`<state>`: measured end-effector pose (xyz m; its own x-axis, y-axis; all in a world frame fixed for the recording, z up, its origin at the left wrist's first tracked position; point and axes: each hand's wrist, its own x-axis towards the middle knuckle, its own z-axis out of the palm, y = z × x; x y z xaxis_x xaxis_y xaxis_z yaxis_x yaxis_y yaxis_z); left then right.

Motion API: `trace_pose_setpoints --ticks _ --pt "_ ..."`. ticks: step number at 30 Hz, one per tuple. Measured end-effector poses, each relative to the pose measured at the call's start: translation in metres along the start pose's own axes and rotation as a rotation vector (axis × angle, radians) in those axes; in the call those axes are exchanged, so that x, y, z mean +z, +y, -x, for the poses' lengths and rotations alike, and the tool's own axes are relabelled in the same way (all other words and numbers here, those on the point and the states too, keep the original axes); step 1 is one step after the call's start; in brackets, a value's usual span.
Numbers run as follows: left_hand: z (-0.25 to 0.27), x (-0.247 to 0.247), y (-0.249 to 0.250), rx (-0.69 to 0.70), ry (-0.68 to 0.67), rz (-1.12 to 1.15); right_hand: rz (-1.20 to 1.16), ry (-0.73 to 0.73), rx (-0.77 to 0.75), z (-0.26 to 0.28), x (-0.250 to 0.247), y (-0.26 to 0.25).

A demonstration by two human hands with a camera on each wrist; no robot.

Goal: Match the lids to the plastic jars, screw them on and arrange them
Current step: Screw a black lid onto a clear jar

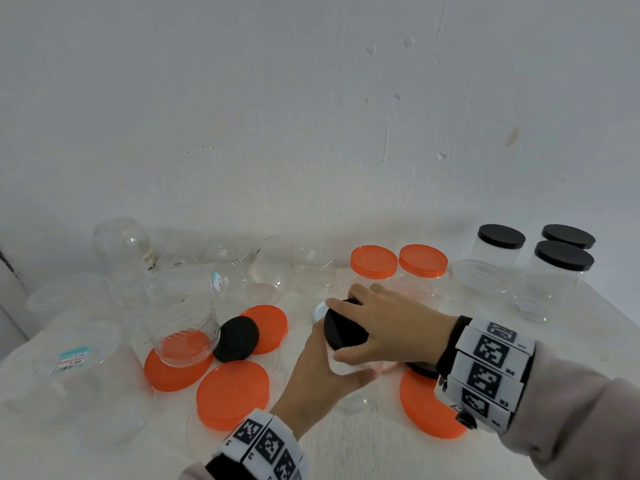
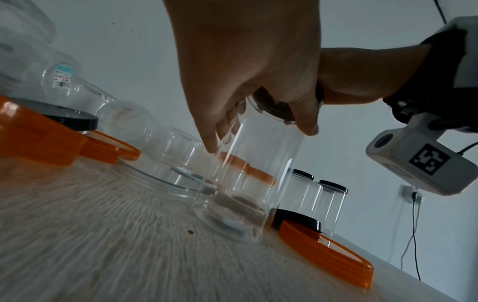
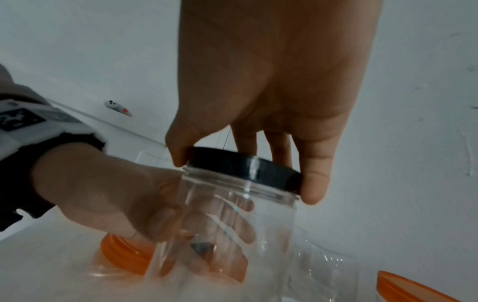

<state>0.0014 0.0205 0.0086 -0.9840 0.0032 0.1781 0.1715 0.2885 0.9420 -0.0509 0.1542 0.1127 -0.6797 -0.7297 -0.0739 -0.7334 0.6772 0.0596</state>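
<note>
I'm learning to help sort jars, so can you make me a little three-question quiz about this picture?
1. True or false: the right hand grips a black lid on top of a clear jar.
2. Which hand holds that jar's body? A) the left hand B) the right hand C) neither
3. Fill in: the two closed jars at the back, just beyond the hands, wear lids of the colour ____.

Key: 1 true; 2 A; 3 orange.
</note>
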Motion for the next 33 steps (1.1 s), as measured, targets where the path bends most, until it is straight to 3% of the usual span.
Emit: trace_pose_setpoints --ticks 15,21,30,33 --pt "0.003 0.003 0.006 0.022 -0.010 0.037 -0.022 0.030 0.198 0.004 0.013 -0.011" --pt "-0.001 -0.001 0.008 0.014 -0.074 0.014 -0.142 -0.021 0.106 0.005 0.008 -0.001" --pt "0.001 0.006 0.005 0.026 -0.001 0.029 0.085 0.067 0.030 0.007 0.012 -0.009" --pt "0.002 0.010 0.003 0.034 0.034 0.017 0.318 -0.024 -0.053 0.007 0.006 -0.015"
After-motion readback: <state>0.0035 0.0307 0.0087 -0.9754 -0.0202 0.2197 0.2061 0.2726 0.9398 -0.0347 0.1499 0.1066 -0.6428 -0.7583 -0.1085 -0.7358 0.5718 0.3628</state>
